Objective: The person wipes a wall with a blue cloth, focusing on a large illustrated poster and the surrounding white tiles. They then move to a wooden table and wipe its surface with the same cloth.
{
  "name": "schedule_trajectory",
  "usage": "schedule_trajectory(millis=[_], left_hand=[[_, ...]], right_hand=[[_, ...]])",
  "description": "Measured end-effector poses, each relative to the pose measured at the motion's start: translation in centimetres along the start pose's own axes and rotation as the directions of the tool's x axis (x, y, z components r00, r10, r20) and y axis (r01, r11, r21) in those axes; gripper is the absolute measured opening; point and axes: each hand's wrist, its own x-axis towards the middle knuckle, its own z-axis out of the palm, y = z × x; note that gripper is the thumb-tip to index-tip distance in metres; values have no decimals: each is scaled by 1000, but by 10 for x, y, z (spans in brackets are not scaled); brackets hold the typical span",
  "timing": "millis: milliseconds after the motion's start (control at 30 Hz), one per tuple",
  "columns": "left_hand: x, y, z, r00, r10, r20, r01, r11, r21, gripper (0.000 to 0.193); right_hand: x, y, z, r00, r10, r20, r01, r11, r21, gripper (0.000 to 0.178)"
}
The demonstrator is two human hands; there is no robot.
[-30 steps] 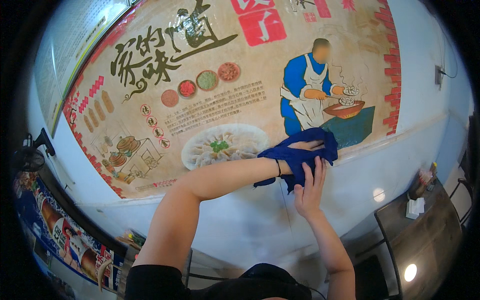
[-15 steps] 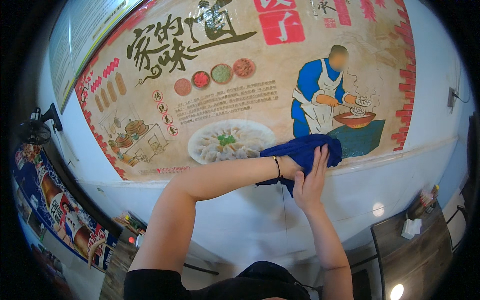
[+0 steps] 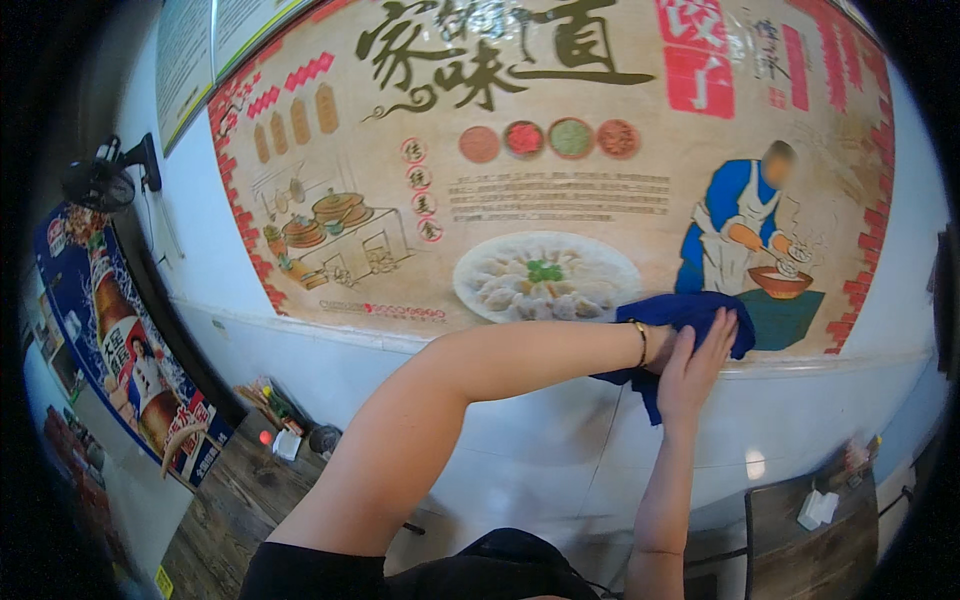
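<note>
A dark blue cloth (image 3: 715, 312) lies bunched against the lower edge of a large printed poster (image 3: 560, 205) on the wall, just below the painted cook. My left hand (image 3: 658, 347) reaches across to the right, a thin dark bracelet at its wrist. The cloth covers its fingers, so their pose is hidden. My right hand (image 3: 697, 367) comes up from below and rests over the cloth, fingers stretched out and lying flat on it. Part of the cloth hangs down below the left wrist.
A ledge (image 3: 400, 343) runs under the poster above white wall tiles (image 3: 530, 450). Dark wooden tables stand at lower left (image 3: 235, 490) and lower right (image 3: 800, 540), with tissue packs and small containers. A black fan (image 3: 100, 182) is mounted on the left wall beside a tall drinks banner (image 3: 125, 350).
The view has turned left, so the poster appears farther right. Both hands and the cloth have shifted slightly left along the poster's lower edge, still together.
</note>
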Motion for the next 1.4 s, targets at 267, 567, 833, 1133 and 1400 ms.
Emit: schedule_trajectory(millis=[267, 567, 833, 1133, 1400], left_hand=[[-54, 18, -26, 996, 40, 75, -63, 942, 329, 59], [-219, 63, -103, 959, 12, 282, -153, 861, 485, 50], [-326, 110, -166, 939, -198, 281, 95, 934, 343, 39], [-360, 137, -198, 934, -200, 298, 88, 933, 349, 42], [-355, 122, -181, 947, -208, 243, 131, 945, 300, 33]], right_hand=[[-1, 10, 20, 995, 97, 34, -99, 993, 66, 58], [-15, 23, 76, 978, -36, -207, -77, 855, -513, 64], [-53, -85, 152, 961, -39, -275, -76, 915, -396, 61], [-71, -214, 207, 913, -402, -65, 406, 910, 83, 56], [-36, -143, 151, 695, -698, 173, 679, 716, 163, 49]])
